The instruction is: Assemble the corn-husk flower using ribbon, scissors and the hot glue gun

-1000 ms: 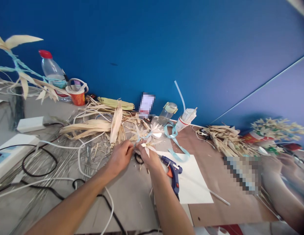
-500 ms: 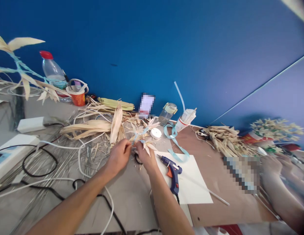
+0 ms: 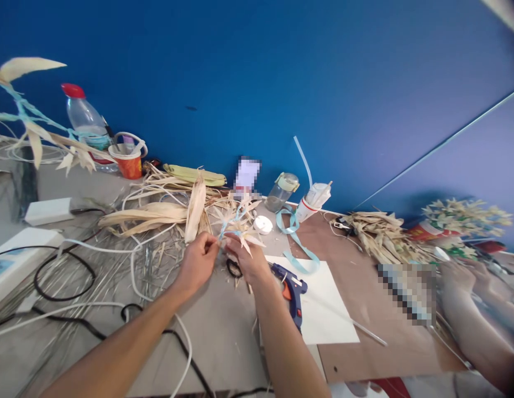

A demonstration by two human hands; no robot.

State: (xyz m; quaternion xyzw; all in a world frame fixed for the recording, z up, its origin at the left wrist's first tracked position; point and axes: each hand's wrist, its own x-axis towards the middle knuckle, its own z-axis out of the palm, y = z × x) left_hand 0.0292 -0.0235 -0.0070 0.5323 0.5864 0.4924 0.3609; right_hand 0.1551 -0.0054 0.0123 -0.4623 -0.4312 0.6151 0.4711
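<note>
Between my two hands is a corn-husk flower stem (image 3: pixel 229 222), wrapped in light blue tape, with pale pointed petals fanning out above. My left hand (image 3: pixel 200 258) pinches the lower end of this stem. Fingers of my right hand (image 3: pixel 249 261) are closed on the stem just beside the left, below the petals. A blue glue gun (image 3: pixel 293 292) with an orange trigger lies on a white sheet (image 3: pixel 329 309), right of my right forearm. Black scissor handles (image 3: pixel 233 268) show partly under my right hand. A light blue ribbon (image 3: pixel 300 251) curls on the table beyond.
Dry corn husks (image 3: pixel 149 215) and thin wires lie left. Behind stand a lidded jar (image 3: pixel 283 192), a paper cup (image 3: pixel 307 210) and a red-capped bottle (image 3: pixel 85 116). White and black cables (image 3: pixel 80 320) cross the left side. Another person's arm (image 3: pixel 472 315) rests at the right.
My right hand has turned and shifted slightly, and the flower stem has tilted with its petals in a new position. My left hand stays close to the same place, still pinching.
</note>
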